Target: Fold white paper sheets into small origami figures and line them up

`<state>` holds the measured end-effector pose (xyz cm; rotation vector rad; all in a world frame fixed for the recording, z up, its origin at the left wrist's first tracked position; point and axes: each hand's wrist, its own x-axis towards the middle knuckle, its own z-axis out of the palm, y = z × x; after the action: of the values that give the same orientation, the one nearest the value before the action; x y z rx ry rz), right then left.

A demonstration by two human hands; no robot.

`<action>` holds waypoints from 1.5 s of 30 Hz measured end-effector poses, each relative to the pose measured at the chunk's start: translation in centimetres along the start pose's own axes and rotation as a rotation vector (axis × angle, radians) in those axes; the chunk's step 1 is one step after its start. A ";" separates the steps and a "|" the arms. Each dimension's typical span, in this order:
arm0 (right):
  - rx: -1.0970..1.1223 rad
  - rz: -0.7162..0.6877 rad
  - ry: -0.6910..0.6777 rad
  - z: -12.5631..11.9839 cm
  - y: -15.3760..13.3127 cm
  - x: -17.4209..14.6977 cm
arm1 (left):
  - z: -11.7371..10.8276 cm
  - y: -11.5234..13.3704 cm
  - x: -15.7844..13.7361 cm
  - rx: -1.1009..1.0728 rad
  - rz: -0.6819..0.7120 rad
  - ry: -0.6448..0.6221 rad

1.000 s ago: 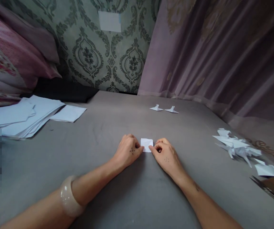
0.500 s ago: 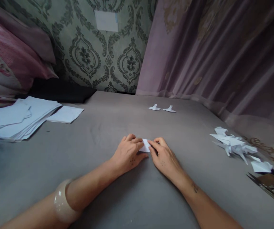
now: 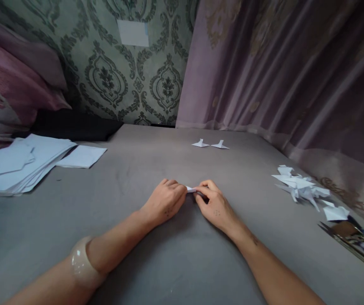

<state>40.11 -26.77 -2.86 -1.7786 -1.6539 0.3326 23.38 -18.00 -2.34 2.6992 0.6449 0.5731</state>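
Observation:
Between my two hands is a small piece of white folded paper (image 3: 190,189), seen as a narrow strip; most of it is hidden by fingers. My left hand (image 3: 166,199) is closed on its left end, fingers curled. My right hand (image 3: 212,203) pinches the right end between thumb and fingertips. Both hands are just above or on the grey surface (image 3: 137,254); I cannot tell which. Beyond them stand two small folded paper figures, a left one (image 3: 200,143) and a right one (image 3: 220,145).
A pile of folded white paper figures (image 3: 299,184) lies at the right, with another folded piece (image 3: 336,212) beside scissors and tools (image 3: 350,241). On the left are a stack of white paper (image 3: 42,156), a smaller paper pad (image 3: 82,156) and black cloth (image 3: 77,124). A pink curtain (image 3: 233,76) hangs behind.
The paper showed a broad flat face before and now shows only a narrow strip. My left hand has curled its fingers and thumb round it. The view has shifted slightly.

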 end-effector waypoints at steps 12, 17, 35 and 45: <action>0.765 0.369 0.008 -1.3 -1.3 0.0 | -0.8 0.7 0.4 -1.189 -0.523 -0.020; 0.772 0.270 0.122 -1.0 -1.4 0.0 | -0.6 0.4 0.4 -1.166 -0.510 0.003; 0.458 0.135 0.137 0.0 -2.0 -0.5 | -0.1 0.7 0.5 -1.257 -0.426 0.119; 0.547 0.114 0.052 0.1 -2.4 -0.7 | 0.2 1.1 0.5 -1.183 -0.429 0.216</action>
<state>38.09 -27.53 -1.65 -1.4488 -1.2683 0.7092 24.30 -18.72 -1.89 1.3717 0.6203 0.7889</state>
